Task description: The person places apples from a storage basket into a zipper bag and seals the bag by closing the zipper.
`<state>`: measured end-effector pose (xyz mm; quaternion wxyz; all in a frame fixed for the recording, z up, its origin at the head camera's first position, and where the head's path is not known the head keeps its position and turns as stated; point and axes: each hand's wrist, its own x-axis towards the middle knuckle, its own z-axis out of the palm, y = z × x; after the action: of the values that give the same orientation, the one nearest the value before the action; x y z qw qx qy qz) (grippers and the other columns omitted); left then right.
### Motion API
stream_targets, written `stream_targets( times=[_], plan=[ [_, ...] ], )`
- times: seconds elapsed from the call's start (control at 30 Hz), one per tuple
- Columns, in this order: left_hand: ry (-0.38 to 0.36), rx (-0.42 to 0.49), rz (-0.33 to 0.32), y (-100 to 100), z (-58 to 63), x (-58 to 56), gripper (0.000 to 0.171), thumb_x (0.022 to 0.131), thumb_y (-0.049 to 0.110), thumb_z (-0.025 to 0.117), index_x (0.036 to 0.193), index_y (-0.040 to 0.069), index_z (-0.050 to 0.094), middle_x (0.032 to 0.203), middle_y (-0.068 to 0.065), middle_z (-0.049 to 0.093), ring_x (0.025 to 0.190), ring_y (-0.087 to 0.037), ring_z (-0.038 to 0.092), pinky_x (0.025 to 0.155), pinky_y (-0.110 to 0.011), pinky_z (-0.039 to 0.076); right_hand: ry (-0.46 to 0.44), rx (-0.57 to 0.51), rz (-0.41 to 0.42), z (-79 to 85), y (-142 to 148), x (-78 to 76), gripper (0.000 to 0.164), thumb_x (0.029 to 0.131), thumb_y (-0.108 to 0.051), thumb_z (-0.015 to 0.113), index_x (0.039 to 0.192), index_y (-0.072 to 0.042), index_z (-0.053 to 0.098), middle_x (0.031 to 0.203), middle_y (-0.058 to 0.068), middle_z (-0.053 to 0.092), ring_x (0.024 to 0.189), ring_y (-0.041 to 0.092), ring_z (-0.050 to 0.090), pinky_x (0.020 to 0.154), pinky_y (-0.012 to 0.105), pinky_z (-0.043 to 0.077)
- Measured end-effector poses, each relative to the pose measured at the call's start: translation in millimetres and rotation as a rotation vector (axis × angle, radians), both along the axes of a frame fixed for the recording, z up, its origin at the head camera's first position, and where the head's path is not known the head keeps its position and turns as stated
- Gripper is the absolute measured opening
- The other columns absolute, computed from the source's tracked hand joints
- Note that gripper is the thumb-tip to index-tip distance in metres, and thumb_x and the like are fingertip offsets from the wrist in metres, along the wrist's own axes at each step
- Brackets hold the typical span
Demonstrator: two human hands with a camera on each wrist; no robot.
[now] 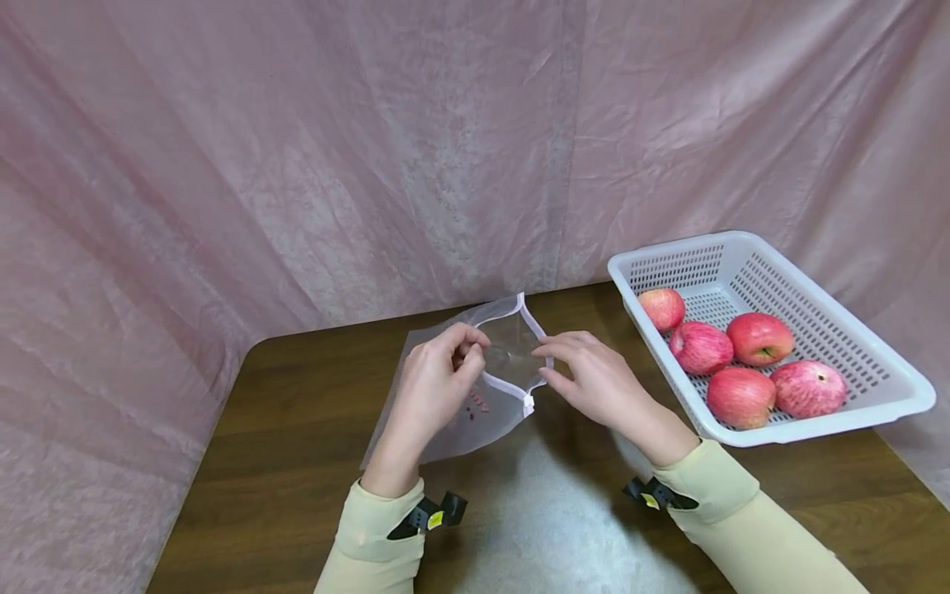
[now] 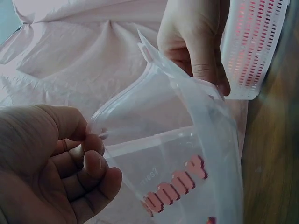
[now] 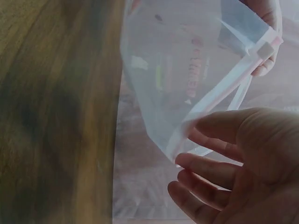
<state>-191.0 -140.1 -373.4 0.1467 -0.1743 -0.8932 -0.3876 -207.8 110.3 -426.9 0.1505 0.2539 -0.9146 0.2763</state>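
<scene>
A translucent slider zip bag (image 1: 467, 429) is held above the wooden table, its mouth spread apart and facing right in the head view. My left hand (image 1: 438, 379) pinches one lip of the mouth between thumb and forefinger, the other fingers curled. On the opposite lip, my right hand (image 1: 594, 375) pinches the edge between thumb and fingers. A small white slider (image 1: 529, 404) sits at the near corner of the zip. Pink block lettering (image 2: 175, 191) shows on the bag in the left wrist view. Nothing but air shows inside the bag.
To the right stands a white perforated plastic basket (image 1: 876, 417) holding several red apples (image 1: 760, 338). Beneath everything is a dark wooden table (image 1: 260, 445) with a glossy reflection near the front. A pink cloth (image 1: 416, 165) hangs behind it.
</scene>
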Motion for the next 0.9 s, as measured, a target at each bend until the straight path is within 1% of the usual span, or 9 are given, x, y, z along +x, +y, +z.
stream_targets(
  times=[0.1,0.3,0.47,0.57,0.77,0.9],
  plan=[
    [-0.009,0.009,-0.005,0,-0.3,-0.1,0.021,0.102,0.007,0.061,0.107,0.017,0.079,0.074,0.008,0.060,0.058,-0.012,0.052,0.054,-0.034,0.042,-0.022,0.009,0.011,0.4,0,-1.8,0.029,0.099,-0.015,0.081,0.126,-0.008,0.081,0.135,0.014,0.075,0.132,0.036,0.065,0.105,0.056,0.054],
    [-0.032,0.003,-0.015,0,-2.9,-1.7,0.020,0.104,0.008,0.061,0.109,0.015,0.079,0.075,0.008,0.062,0.055,-0.008,0.058,0.053,-0.034,0.045,-0.026,0.006,0.036,2.9,-3,-3.6,0.028,0.100,-0.018,0.081,0.126,-0.010,0.081,0.140,0.009,0.074,0.135,0.032,0.064,0.105,0.054,0.054],
    [-0.047,-0.024,-0.021,0,-6.3,-5.0,0.017,0.103,0.008,0.063,0.109,0.015,0.078,0.076,0.008,0.062,0.058,-0.009,0.056,0.056,-0.034,0.044,-0.003,-0.002,0.056,5.5,-4,-3.9,0.026,0.102,-0.019,0.078,0.126,-0.010,0.081,0.141,0.007,0.073,0.137,0.030,0.063,0.107,0.053,0.053],
    [-0.041,-0.036,-0.016,0,-8.1,-6.6,0.017,0.102,0.009,0.065,0.109,0.015,0.079,0.077,0.007,0.061,0.062,-0.012,0.053,0.060,-0.035,0.044,0.019,-0.007,0.068,7.4,-4,-3.1,0.023,0.102,-0.017,0.078,0.124,-0.010,0.081,0.140,0.007,0.073,0.136,0.031,0.064,0.107,0.053,0.053],
    [-0.046,-0.024,-0.012,0,-9.7,-7.3,0.016,0.103,0.009,0.066,0.109,0.015,0.079,0.077,0.007,0.062,0.063,-0.013,0.053,0.060,-0.035,0.045,0.049,-0.016,0.076,12.3,-1,0.1,0.022,0.102,-0.015,0.078,0.123,-0.012,0.082,0.140,0.004,0.074,0.135,0.030,0.064,0.105,0.052,0.054],
    [-0.048,-0.019,-0.012,0,-10.1,-7.7,0.016,0.104,0.010,0.065,0.110,0.014,0.079,0.078,0.007,0.062,0.064,-0.013,0.053,0.062,-0.035,0.045,0.064,0.009,0.074,17.3,4,3.4,0.024,0.101,-0.014,0.079,0.125,-0.012,0.082,0.139,0.004,0.074,0.133,0.029,0.065,0.102,0.052,0.056]
  ],
)
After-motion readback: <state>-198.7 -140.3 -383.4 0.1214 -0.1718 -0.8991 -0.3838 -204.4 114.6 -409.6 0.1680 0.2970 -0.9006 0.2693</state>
